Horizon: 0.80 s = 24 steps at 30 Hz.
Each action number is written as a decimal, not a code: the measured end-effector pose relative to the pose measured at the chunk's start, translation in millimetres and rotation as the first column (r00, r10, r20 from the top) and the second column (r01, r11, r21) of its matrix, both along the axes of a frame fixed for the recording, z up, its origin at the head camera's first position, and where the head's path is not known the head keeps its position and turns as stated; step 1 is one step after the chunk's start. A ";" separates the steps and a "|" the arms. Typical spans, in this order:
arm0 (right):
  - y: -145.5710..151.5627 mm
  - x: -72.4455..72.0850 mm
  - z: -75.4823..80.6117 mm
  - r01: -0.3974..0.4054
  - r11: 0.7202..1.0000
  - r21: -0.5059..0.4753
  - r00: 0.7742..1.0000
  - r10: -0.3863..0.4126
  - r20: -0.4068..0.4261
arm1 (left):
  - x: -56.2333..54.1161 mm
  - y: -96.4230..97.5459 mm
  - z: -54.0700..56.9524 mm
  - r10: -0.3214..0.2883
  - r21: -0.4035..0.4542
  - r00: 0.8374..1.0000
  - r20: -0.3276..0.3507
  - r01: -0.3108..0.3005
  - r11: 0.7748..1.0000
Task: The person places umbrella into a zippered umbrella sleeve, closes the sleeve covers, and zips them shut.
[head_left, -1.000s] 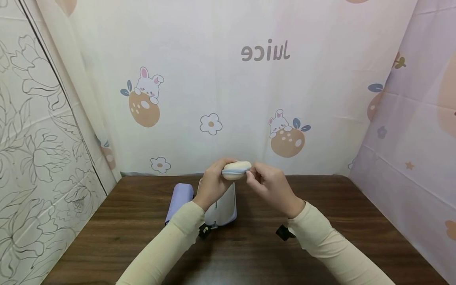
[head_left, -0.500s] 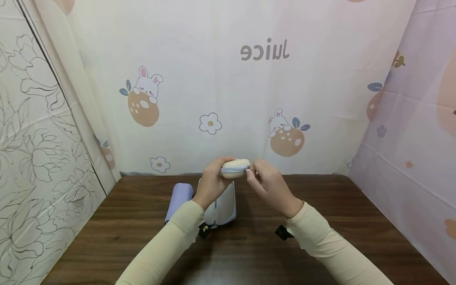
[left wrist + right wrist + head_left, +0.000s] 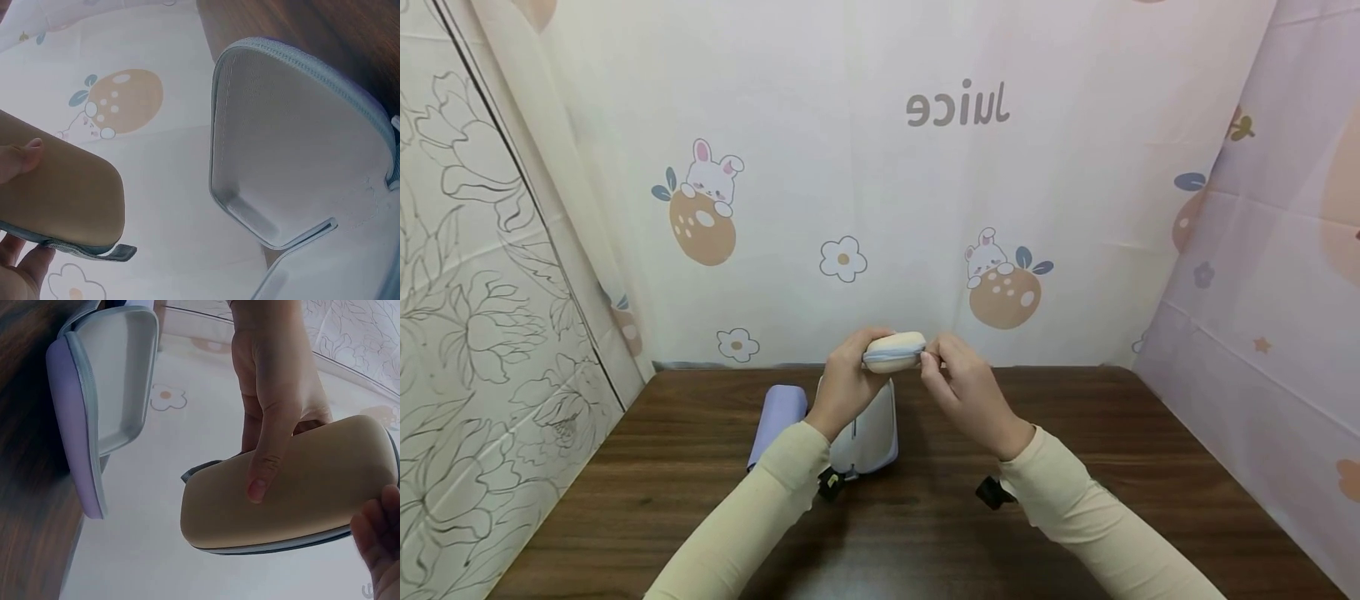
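Observation:
My left hand [image 3: 848,375] grips a beige zippered case [image 3: 895,342] above the table. The case looks shut, a blue-grey zipper seam running round its edge. In the right wrist view the left thumb [image 3: 262,478] lies along its beige face, and a dark fabric loop [image 3: 199,469] sticks out at one end. With thumb and forefinger, my right hand [image 3: 973,392] pinches at the other end, on the zipper line; the pull itself is hidden by the fingers. Behind the left hand stands an opened larger case [image 3: 72,419], purple outside, with a pale grey lining [image 3: 300,144].
A purple part [image 3: 778,421] shows left of the left wrist, on the dark wooden table [image 3: 1075,517]. Printed curtains [image 3: 850,167] hang behind and at both sides. Black wrist-camera mounts [image 3: 994,492] sit under the sleeves.
Both hands and the beige case have risen very slightly, and its right end now tilts up a little more. The right fingers stay at that end. The opened case has not moved.

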State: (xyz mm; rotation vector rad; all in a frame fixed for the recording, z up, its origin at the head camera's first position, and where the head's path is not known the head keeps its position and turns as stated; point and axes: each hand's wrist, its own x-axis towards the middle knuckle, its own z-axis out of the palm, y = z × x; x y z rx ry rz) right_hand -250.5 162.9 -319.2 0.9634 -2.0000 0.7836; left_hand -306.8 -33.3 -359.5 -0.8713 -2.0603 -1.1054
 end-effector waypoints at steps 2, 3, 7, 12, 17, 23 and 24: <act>-0.7 0.0 -0.3 0.027 1.000 0.005 1.000 -0.027 -0.011 | -0.3 -0.1 -0.2 0.001 0.004 1.000 0.001 -0.001 1.000; -1.1 0.0 -0.5 0.040 0.999 0.008 0.999 -0.040 -0.013 | -0.3 0.0 -0.3 0.004 0.007 1.000 -0.001 -0.004 1.000; -2.1 0.9 -0.8 0.068 0.997 0.021 0.998 -0.069 0.000 | 0.4 -0.3 -0.1 0.006 0.015 1.000 0.004 -0.006 1.000; -1.8 -0.4 -1.4 0.055 0.999 -0.001 0.998 -0.055 0.014 | 0.5 -0.5 1.0 0.004 0.015 1.000 0.011 -0.004 1.000; -0.9 -2.0 -2.3 0.042 0.999 -0.023 0.999 -0.042 0.009 | -0.2 -0.7 0.8 -0.002 0.017 1.000 0.008 0.002 1.000; -0.5 -2.5 -3.2 0.035 0.998 -0.048 0.998 -0.033 0.047 | -0.2 -1.0 -0.4 -0.022 0.031 1.000 -0.007 0.022 0.999; -0.5 -2.7 -3.2 0.036 0.998 -0.050 0.998 -0.033 0.055 | -0.1 -1.1 -0.5 -0.026 0.034 1.000 -0.005 0.026 0.999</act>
